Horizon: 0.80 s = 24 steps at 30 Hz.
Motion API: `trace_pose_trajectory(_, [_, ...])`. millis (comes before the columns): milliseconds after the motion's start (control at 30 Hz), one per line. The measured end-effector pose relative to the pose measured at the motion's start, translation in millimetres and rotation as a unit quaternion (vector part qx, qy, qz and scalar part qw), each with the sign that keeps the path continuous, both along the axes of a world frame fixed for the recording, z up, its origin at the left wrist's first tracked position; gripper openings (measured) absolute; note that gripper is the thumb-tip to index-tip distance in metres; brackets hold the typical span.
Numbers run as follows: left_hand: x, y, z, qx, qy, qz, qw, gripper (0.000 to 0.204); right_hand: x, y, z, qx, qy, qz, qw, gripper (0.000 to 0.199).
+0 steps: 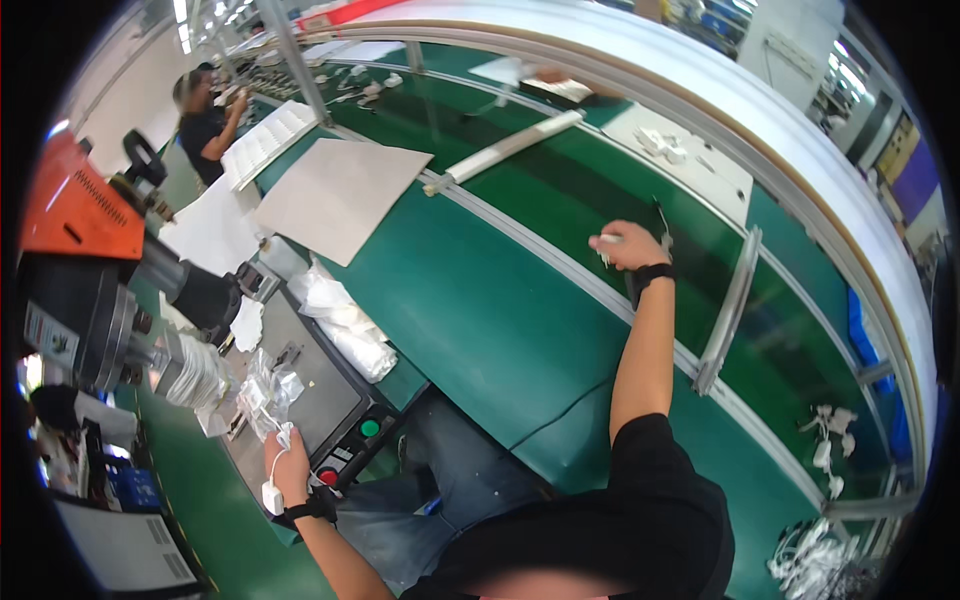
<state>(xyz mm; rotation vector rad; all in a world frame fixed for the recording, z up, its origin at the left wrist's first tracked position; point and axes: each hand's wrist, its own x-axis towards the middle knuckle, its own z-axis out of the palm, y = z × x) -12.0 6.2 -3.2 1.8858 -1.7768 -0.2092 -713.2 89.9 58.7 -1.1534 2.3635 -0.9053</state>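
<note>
My left hand [287, 468] is at the near left, over the front of a machine's grey base [320, 405]. Its fingers are closed on a white cable [283, 436], and a small white adapter block [272, 498] hangs beside the wrist. Crumpled clear plastic and white parts [268, 390] lie just beyond those fingers. Out to the right, my right hand [635, 248] reaches over the dark green conveyor belt [560, 225]. A small white plug-like piece [606, 243] shows between its closed fingertips; its exact kind is too small to tell.
An orange-and-black press [85, 200] rises at the left; its base has green [370, 428] and red buttons. Rolled plastic bags [345, 325] and a flat board [345, 195] lie nearby. Metal bars [728, 315] cross the belt. White cabled parts [830, 440] sit at right. A person [203, 125] works far left.
</note>
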Motion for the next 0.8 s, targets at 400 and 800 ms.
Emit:
trace_pose_trajectory(400, [36, 29, 37, 0.086, 0.755, -0.054, 0.648, 0.030, 76, -49, 37, -0.250, 0.126, 0.077, 0.957, 0.046])
trace_pose_trajectory(800, [80, 97, 66, -0.085, 0.836, -0.327, 0.432, 0.054, 288, -60, 103, -0.441, -0.351, 0.432, 0.704, 0.055])
